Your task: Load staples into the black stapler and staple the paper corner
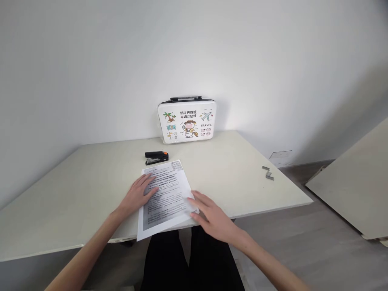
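Printed sheets of paper (165, 198) lie on the table in front of me, their lower edge overhanging the table's near edge. My left hand (138, 195) rests flat on the left side of the paper with its fingers spread. At the right edge, my right hand (210, 214) touches the paper near its lower right corner; thumb and index finger are apart on it. How many sheets there are I cannot tell. Just beyond the paper's top edge sits a black stapler (157, 157) with an orange part, lying apart from both hands.
A white case (188, 121) with cartoon prints and a black handle leans against the wall at the back. Several staple strips (268, 173) lie on the right side of the white table (236, 173). A pale panel (354, 186) stands beyond the table's right edge.
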A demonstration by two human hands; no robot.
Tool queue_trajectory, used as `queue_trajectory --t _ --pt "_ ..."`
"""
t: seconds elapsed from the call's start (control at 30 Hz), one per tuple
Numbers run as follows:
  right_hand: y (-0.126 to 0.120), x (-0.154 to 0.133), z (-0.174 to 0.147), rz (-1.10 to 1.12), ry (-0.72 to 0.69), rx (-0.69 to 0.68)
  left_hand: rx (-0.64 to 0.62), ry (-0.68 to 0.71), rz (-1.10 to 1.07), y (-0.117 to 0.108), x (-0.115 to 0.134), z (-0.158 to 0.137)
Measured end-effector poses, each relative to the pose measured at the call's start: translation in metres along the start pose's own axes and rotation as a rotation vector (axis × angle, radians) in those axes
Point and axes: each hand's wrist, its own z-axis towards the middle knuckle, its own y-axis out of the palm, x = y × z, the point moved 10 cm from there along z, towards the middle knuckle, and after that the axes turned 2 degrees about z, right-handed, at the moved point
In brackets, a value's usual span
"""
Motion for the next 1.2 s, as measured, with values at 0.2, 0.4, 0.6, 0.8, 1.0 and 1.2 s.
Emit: queue_trajectory --t 0.2,0.4,0.6,0.8,1.0,1.2 --pt "-0.041 0.047 -0.027 0.069 0.094 0.107 0.014 0.006 -0.036 -0.009 -0.017 0.001" --pt "-0.122 0.106 -0.081 -0.094 0.303 0.522 0.125 -0.069 -0.137 -0.023 -0.037 -0.002" --pt "-0.201 0.171 -0.138 -0.369 0.406 0.81 0.13 -0.149 -0.072 -0.017 -0.057 -0.004" --pt "-0.219 0.249 -0.116 -0.365 0.567 0.749 0.078 -0.169 -0.076 -0.02 -0.059 -0.008" --pt "-0.224 0.268 -0.042 -0.336 0.55 0.809 0.085 -0.147 -0.093 -0.022 -0.06 -0.015" --pt "-0.166 0.237 0.073 -0.249 0.338 0.688 0.058 -0.042 -0.053 -0.015 -0.044 -0.023"
